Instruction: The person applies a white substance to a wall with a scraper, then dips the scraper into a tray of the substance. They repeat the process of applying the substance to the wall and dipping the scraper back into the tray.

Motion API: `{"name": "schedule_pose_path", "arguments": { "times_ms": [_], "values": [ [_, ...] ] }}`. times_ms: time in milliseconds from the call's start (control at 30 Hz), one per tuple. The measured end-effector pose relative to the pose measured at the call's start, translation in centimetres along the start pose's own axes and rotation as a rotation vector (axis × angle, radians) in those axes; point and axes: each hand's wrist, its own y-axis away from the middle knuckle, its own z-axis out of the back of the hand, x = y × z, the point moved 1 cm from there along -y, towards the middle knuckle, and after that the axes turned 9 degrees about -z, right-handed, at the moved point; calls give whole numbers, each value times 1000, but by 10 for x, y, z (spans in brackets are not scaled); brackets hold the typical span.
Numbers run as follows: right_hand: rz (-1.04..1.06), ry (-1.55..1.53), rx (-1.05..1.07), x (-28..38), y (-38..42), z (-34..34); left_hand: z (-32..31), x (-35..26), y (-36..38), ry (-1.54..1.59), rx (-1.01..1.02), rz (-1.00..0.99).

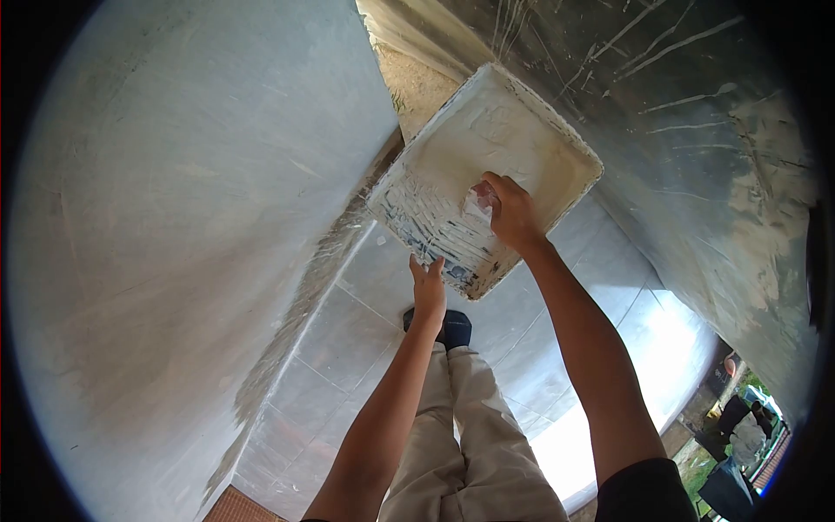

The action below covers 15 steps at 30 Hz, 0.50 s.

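Note:
A rectangular tray [544, 139] smeared with wet off-white paste is held up at the upper middle, its ridged part nearest me. My left hand [428, 283] grips the tray's near edge, with fingers and thumb at the rim. Inside the tray, my right hand [511, 209] is closed round a small paste-covered thing [480, 200], at the border between the smooth paste and the streaked ridges. What that thing is, I cannot make out.
A pale wall [191, 217] fills the left side. On the right a grey wall [696, 165] carries white splashes. Below lies a tiled floor [348, 331], with my dark shoes [457, 329] on it. Dark items [731, 487] lie outside at the lower right.

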Motion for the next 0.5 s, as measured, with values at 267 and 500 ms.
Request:
{"name": "schedule_pose_path", "arguments": {
  "times_ms": [267, 500],
  "values": [
    [-164, -105, -102, 18, 28, -41, 1, -6, 4, 11, -6, 49],
    [-474, -388, -128, 64, 28, -24, 26, -32, 11, -156, -74, -217]
  ]
}}
